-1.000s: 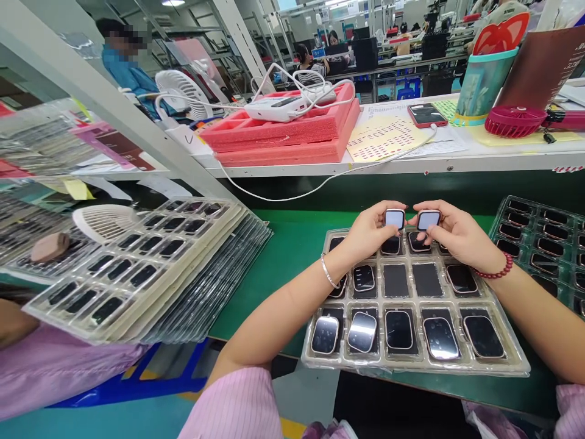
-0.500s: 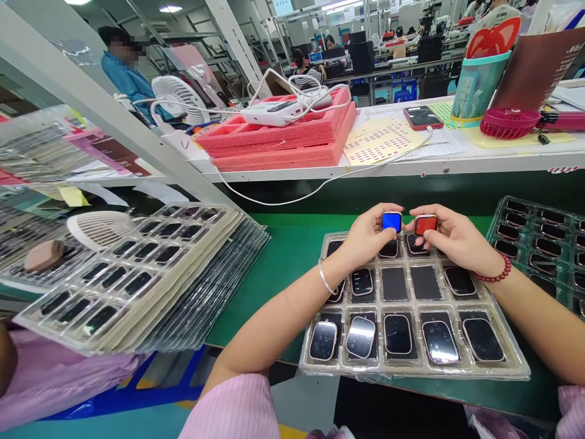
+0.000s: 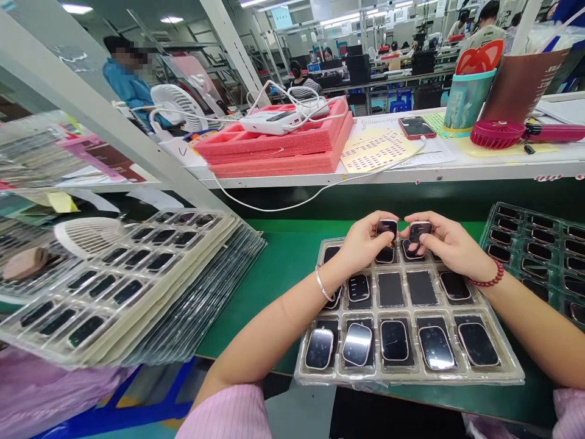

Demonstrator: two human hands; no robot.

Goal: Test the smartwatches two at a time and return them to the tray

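Sleeves [image 3: 231,417] are striped pink, 1 bangle [image 3: 320,285] silver, 1 beaded bracelet [image 3: 495,279] red.

Left hand [image 3: 364,241] pinches left watch [image 3: 387,226]; right hand [image 3: 450,242] pinches right watch [image 3: 420,230]. Both screens dark, held near each other above far row of tray [image 3: 452,377]. Near row: five watches [image 3: 393,340]. Middle row: two dark pads [image 3: 390,289] exposed. Bench [image 3: 283,256] green. Left: tray stack [image 3: 183,308]. Right: second tray [image 3: 534,259]. Far shelf [image 3: 283,182]: red foam [image 3: 274,164], phone [image 3: 417,127], cup [image 3: 468,107], pink fan [image 3: 497,134].
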